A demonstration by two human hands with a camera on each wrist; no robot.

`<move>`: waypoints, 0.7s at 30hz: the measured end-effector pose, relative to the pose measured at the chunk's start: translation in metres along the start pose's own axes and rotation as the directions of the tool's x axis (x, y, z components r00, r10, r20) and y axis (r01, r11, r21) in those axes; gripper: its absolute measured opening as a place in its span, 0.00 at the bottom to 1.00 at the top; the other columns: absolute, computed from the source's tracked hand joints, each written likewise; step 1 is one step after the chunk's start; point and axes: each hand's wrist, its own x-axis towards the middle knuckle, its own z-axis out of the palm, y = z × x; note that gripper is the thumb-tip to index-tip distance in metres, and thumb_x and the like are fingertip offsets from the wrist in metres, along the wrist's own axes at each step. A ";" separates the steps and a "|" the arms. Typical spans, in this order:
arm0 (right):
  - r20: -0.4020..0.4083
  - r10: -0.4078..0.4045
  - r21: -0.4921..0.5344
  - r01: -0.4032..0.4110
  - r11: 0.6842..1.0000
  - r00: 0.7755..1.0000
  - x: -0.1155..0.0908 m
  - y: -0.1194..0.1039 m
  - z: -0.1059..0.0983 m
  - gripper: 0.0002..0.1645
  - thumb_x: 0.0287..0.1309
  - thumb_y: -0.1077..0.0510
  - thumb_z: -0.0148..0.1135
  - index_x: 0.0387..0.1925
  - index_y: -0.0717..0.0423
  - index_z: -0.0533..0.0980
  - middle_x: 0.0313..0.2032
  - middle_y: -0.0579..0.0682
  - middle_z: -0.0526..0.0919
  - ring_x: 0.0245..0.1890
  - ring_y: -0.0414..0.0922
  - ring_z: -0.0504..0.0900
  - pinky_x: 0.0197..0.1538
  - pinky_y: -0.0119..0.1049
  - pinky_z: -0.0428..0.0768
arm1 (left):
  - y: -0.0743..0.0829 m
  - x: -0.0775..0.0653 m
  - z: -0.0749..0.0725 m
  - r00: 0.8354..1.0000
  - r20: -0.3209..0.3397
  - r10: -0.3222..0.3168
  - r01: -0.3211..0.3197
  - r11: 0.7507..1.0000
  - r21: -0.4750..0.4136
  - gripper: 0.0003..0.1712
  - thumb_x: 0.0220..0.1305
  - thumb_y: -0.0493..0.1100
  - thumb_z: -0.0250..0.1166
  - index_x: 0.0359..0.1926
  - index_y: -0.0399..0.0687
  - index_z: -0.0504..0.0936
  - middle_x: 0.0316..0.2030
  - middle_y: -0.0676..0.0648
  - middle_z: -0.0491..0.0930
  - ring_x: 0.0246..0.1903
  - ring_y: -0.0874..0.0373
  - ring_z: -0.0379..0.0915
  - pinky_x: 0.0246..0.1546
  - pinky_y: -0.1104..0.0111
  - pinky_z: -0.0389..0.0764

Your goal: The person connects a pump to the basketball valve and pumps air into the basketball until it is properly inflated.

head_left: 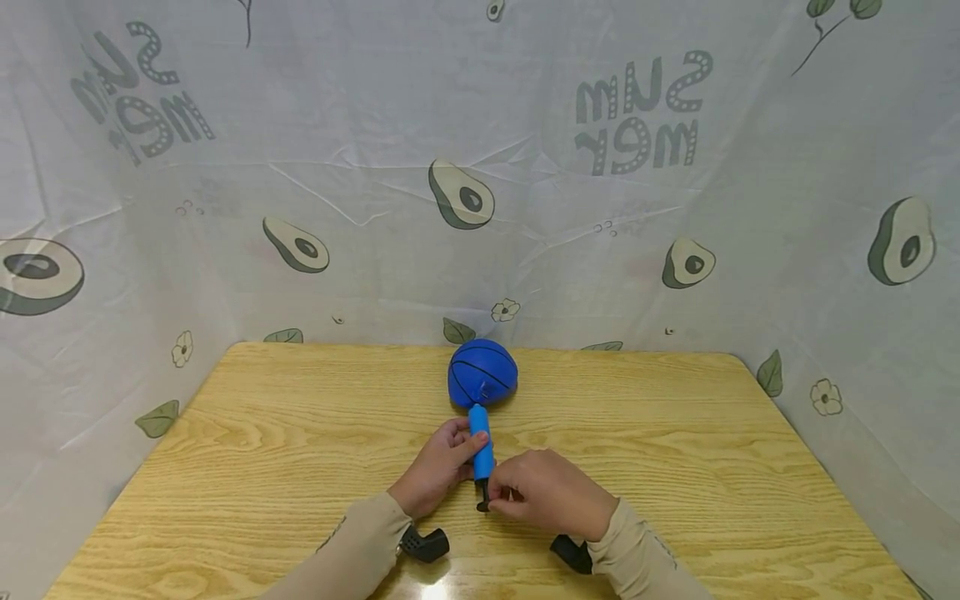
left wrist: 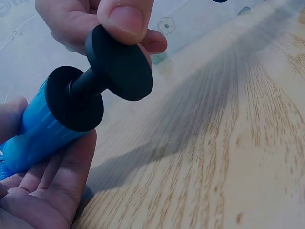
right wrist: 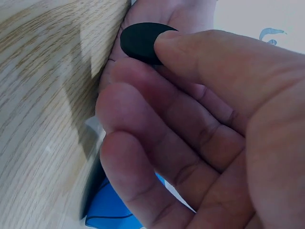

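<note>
Avocado-print sheet (head_left: 375,137) hangs behind and at both sides of the worktop (head_left: 300,433); near its far edge a dented blue ball (head_left: 482,371) sits directly beyond the tip of the blue pump (head_left: 482,450). Left hand (head_left: 431,473): grip clamped round the barrel (left wrist: 38,136); right hand (head_left: 551,493): grip pinching the black handle (left wrist: 128,71), rod (left wrist: 89,85) running into barrel.

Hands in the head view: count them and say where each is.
2: the left hand grips the blue hand pump near the blue basketball; the right hand pinches the pump's black plunger handle. No others show.
</note>
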 end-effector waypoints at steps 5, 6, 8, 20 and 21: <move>0.012 -0.027 -0.008 0.027 1.000 1.000 0.001 -0.001 0.000 0.10 0.64 0.57 0.73 0.27 0.43 0.82 0.24 0.30 0.76 0.23 0.25 0.69 0.29 0.20 0.71 | -0.001 0.000 0.000 1.000 0.013 -0.002 0.002 1.000 0.003 0.30 0.81 0.42 0.57 0.71 0.30 0.57 0.43 0.46 0.78 0.42 0.57 0.81 0.46 0.67 0.83; 0.016 -0.028 -0.008 0.028 1.000 0.999 0.001 -0.001 0.001 0.10 0.64 0.57 0.73 0.27 0.43 0.82 0.24 0.30 0.76 0.23 0.25 0.69 0.29 0.20 0.70 | 0.000 -0.001 0.000 1.000 0.016 -0.001 0.001 1.000 0.003 0.29 0.81 0.42 0.57 0.71 0.30 0.57 0.43 0.46 0.78 0.42 0.57 0.81 0.46 0.67 0.83; 0.024 -0.025 -0.008 0.025 1.000 0.999 0.001 -0.001 0.001 0.10 0.64 0.57 0.73 0.27 0.43 0.82 0.24 0.29 0.76 0.23 0.25 0.69 0.29 0.19 0.70 | 0.000 -0.001 0.000 1.000 0.022 -0.001 0.001 1.000 0.006 0.29 0.81 0.42 0.57 0.70 0.30 0.58 0.43 0.46 0.78 0.41 0.57 0.81 0.45 0.68 0.83; 0.046 -0.019 -0.001 0.019 1.000 0.999 0.001 -0.004 0.000 0.10 0.64 0.56 0.73 0.27 0.42 0.81 0.24 0.29 0.76 0.23 0.25 0.69 0.28 0.20 0.70 | 0.001 -0.002 0.000 1.000 0.019 -0.005 0.005 1.000 0.029 0.29 0.81 0.43 0.57 0.70 0.30 0.59 0.44 0.46 0.79 0.42 0.58 0.81 0.43 0.68 0.83; 0.044 -0.021 -0.005 0.021 1.000 0.999 0.001 -0.004 0.000 0.10 0.64 0.56 0.73 0.27 0.42 0.81 0.24 0.29 0.76 0.23 0.25 0.69 0.28 0.19 0.70 | 0.001 -0.002 0.000 1.000 0.018 -0.008 0.007 1.000 0.028 0.29 0.81 0.42 0.57 0.70 0.30 0.59 0.44 0.46 0.79 0.42 0.58 0.81 0.43 0.68 0.83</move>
